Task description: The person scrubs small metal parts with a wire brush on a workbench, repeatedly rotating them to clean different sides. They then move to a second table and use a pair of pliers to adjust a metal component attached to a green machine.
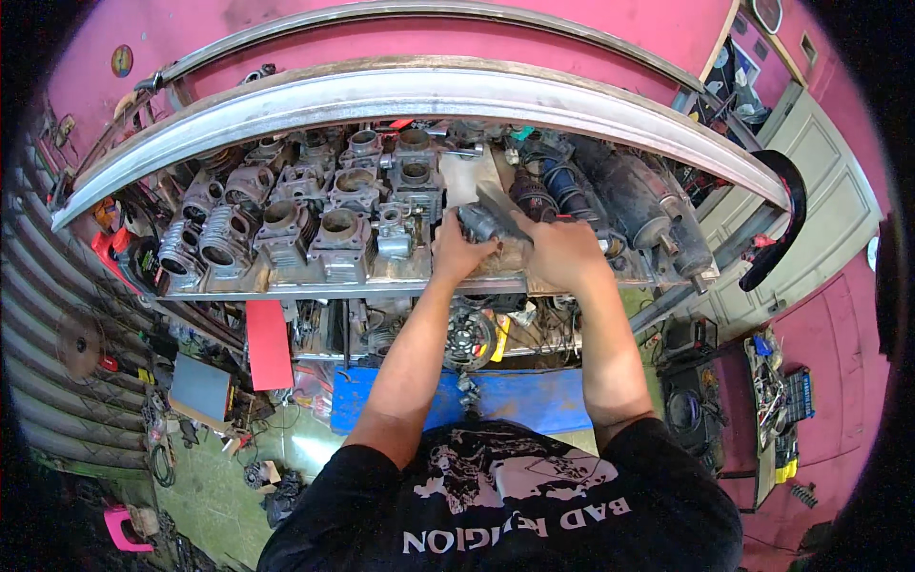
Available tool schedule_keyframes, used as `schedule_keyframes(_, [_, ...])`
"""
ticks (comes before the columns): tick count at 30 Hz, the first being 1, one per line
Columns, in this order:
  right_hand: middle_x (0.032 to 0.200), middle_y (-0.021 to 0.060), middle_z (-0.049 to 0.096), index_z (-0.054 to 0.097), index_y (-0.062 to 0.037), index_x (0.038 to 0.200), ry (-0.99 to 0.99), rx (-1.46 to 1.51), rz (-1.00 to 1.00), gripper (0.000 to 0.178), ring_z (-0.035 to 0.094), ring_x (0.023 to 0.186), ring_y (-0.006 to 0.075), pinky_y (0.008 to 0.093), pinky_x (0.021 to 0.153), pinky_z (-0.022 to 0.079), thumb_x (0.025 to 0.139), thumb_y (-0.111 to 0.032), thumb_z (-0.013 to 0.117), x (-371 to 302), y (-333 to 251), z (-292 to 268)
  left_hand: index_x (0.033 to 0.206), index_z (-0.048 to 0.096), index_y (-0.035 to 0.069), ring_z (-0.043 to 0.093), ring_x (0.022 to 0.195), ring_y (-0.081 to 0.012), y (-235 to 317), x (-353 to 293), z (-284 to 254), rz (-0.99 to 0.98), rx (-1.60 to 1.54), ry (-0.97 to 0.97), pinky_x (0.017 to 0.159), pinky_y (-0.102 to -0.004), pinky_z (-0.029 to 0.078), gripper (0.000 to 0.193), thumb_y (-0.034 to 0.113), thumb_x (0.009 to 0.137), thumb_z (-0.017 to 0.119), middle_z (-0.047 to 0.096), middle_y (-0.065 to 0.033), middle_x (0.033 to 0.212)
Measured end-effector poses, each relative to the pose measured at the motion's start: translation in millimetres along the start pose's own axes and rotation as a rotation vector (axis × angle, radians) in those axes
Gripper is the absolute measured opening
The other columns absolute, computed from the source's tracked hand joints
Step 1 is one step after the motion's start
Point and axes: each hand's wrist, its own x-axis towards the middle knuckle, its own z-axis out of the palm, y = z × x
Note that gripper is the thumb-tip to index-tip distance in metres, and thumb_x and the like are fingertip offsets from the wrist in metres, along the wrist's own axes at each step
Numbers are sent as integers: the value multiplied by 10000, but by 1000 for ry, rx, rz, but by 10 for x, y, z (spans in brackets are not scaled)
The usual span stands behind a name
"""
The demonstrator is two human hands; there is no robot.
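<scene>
A grey, rounded metal part (477, 222) is held near the front edge of the shelf (286, 295), right of its middle. Beside it, a flat, dark-grey blade-shaped tool (498, 203) slants toward the back left corner; contact is unclear.

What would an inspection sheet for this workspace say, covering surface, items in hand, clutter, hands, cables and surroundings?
Surface: worn metal-edged bench, crowded.
Items in hand: grey metal part and a flat, blade-like tool; exact type of either unclear.
Clutter: rows of metal engine cylinders on the left half of the bench; long dark parts on the right; more loose parts beneath and on the floor.
Hands: left hand holds the grey metal part; right hand grips the flat tool, its handle mostly hidden.
Cables: dark coiled cable at lower left, on the floor.
Surroundings: pink wall behind, pale door to the right, blue board below the bench.
</scene>
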Motion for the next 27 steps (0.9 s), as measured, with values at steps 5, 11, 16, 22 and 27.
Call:
schedule_keyframes(5, [1012, 234, 740, 499, -227, 1515, 58, 39, 140, 555, 716, 974, 402, 510, 885, 544, 981, -367, 558, 512, 335, 514, 1348, 522, 43, 634, 1088, -416, 162, -71, 226, 76, 86, 43, 951, -498, 506, 922, 402, 601, 927, 664, -236, 1158])
schedule_keyframes(11, [1071, 270, 714, 477, -211, 1526, 29, 253, 71, 572, 689, 1033, 435, 525, 931, 524, 981, -364, 558, -144, 443, 249, 1437, 516, 42, 575, 1220, -400, 33, 48, 71, 103, 81, -83, 1040, -470, 470, 978, 379, 605, 902, 625, -240, 1292])
schedule_keyframes(16, [1063, 266, 714, 536, -211, 1485, 192, 385, 125, 518, 688, 1043, 427, 508, 947, 521, 982, -323, 589, -578, 591, 352, 1506, 472, 44, 447, 1414, -365, 389, 71, -67, 208, 372, -311, 1147, -619, 332, 1101, 401, 563, 916, 551, -228, 1452])
schedule_keyframes(22, [943, 233, 739, 584, -212, 1448, 267, 362, 121, 471, 717, 879, 414, 513, 898, 505, 985, -300, 582, -501, 267, 685, 1447, 500, -3, 491, 1381, -364, 745, 79, -308, 36, 512, -301, 1139, -605, 358, 1135, 445, 507, 952, 583, -186, 1431])
schedule_keyframes(27, [880, 181, 757, 556, -162, 1473, 399, 56, -8, 535, 737, 795, 345, 461, 832, 492, 954, -288, 601, -627, 153, 742, 1387, 567, 32, 631, 1190, -384, 246, -121, -197, 51, 214, -164, 1033, -438, 496, 1001, 400, 547, 970, 678, -218, 1242])
